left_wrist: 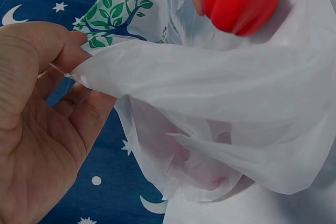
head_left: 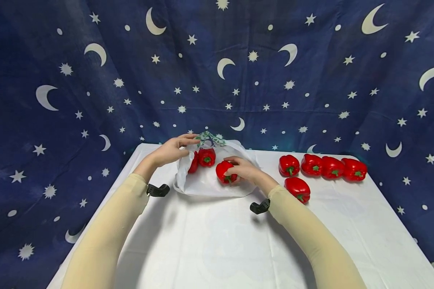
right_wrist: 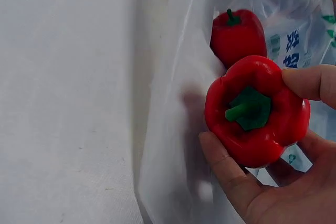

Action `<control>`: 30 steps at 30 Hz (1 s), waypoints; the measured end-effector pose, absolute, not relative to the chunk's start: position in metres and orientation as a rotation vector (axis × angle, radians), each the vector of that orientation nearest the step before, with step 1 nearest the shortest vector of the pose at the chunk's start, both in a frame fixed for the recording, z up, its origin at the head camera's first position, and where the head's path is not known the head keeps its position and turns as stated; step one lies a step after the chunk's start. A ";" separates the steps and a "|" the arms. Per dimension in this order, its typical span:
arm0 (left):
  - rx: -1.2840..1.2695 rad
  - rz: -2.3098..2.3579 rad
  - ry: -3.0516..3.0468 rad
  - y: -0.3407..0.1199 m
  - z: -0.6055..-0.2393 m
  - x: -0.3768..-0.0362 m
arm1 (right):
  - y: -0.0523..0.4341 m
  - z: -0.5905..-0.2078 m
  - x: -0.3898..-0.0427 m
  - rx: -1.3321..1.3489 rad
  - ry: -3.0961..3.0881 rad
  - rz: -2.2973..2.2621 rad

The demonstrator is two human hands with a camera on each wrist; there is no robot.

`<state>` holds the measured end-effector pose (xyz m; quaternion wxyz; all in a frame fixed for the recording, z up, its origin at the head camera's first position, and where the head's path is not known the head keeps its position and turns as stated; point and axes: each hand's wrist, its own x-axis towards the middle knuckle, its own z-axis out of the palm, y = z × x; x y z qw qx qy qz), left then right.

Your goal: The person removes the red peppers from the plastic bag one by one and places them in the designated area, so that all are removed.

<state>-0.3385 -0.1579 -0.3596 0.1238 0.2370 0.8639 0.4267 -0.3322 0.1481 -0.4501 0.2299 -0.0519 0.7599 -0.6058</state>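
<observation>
A white plastic bag (head_left: pixel 206 182) with a green tree print lies on the white table (head_left: pixel 209 241). My left hand (head_left: pixel 173 149) pinches the bag's upper edge (left_wrist: pixel 79 72) and holds its mouth up. My right hand (head_left: pixel 244 170) grips a red bell pepper (head_left: pixel 224 171) at the bag's mouth; in the right wrist view the pepper (right_wrist: pixel 255 109) shows its green stem, fingers curled round it. Two more red peppers (head_left: pixel 206 156) lie inside the bag, one seen behind the held one (right_wrist: pixel 237 35).
Several red peppers lie on the table to the right: a row (head_left: pixel 322 165) near the far edge and one (head_left: pixel 297 188) closer to my right forearm. A dark blue cloth with moons and stars (head_left: pixel 217 72) hangs behind and around the table.
</observation>
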 end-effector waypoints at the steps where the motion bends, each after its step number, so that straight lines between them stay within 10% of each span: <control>1: 0.696 1.242 2.520 -0.158 -0.360 -0.339 | 0.149 -0.449 -0.330 -0.153 2.075 -1.673; 30: 0.753 1.262 2.454 -0.165 -0.362 -0.337 | 0.340 -0.382 -0.234 -0.150 1.986 -1.884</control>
